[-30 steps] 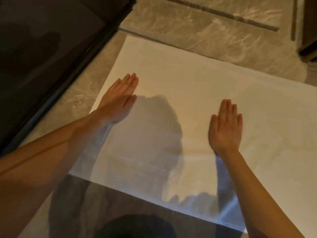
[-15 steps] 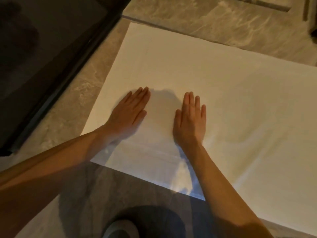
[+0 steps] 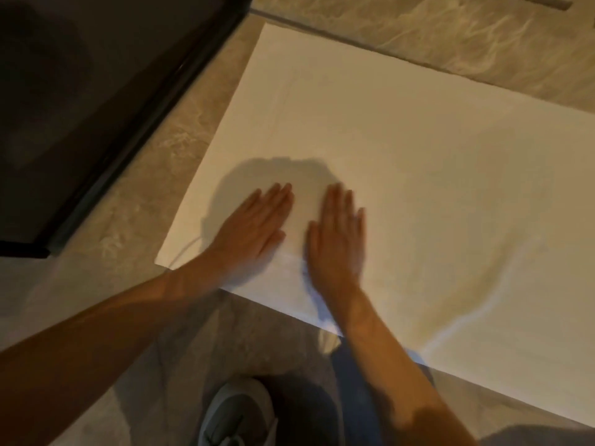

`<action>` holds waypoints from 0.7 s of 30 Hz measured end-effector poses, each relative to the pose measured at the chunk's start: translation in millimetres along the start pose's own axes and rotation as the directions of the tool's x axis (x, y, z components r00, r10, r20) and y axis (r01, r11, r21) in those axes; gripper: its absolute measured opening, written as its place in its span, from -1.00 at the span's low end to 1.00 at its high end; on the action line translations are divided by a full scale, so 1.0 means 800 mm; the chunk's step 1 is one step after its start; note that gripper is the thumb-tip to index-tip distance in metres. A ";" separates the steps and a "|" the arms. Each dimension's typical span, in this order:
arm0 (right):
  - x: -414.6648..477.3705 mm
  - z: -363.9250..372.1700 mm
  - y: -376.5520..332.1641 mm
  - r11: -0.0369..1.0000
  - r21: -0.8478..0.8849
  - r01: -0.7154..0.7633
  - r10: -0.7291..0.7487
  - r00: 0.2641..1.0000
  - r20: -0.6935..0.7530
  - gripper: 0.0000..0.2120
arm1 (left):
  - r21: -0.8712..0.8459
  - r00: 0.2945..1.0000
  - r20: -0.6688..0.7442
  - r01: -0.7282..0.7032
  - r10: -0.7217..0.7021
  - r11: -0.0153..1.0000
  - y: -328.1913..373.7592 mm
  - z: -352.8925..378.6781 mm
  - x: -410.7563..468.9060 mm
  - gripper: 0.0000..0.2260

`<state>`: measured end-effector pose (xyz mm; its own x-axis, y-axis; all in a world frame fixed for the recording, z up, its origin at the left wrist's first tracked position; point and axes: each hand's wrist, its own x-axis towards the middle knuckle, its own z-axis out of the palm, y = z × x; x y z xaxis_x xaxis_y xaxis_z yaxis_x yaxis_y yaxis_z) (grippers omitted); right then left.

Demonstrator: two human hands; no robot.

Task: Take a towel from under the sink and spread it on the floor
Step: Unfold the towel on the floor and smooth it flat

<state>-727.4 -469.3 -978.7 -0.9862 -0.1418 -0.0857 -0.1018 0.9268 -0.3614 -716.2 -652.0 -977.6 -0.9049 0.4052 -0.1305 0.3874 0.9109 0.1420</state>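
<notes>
A large white towel (image 3: 418, 162) lies flat on the marbled stone floor (image 3: 135, 220), stretching from the upper left to the right edge of view. My left hand (image 3: 254, 230) rests palm down on the towel near its near left corner, fingers straight and together. My right hand (image 3: 338, 239) lies palm down right beside it, a small gap between the two, and is slightly blurred. Neither hand holds anything. A faint crease runs across the towel at the right.
A dark glass panel with a black frame (image 3: 106, 162) borders the floor on the left. A grey shoe (image 3: 238, 413) stands on the floor below the towel's near edge. A dark groove (image 3: 544, 1) crosses the floor at the top.
My right hand has slid left across the towel until it lies next to my left hand. Both hands have come nearer the towel's near edge, and the view has shifted lower.
</notes>
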 end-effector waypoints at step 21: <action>-0.058 -0.019 0.100 0.966 -0.208 -0.153 0.164 0.986 0.036 -0.39 | 0.007 0.977 -0.011 0.214 -0.214 0.977 -0.063 0.013 -0.036 -0.43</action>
<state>-691.6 -383.1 -989.2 -0.9842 -0.0005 -0.1768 0.0251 0.9895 -0.1426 -707.8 -708.8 -991.4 -0.9686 0.2003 -0.1472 0.1863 0.9770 0.1038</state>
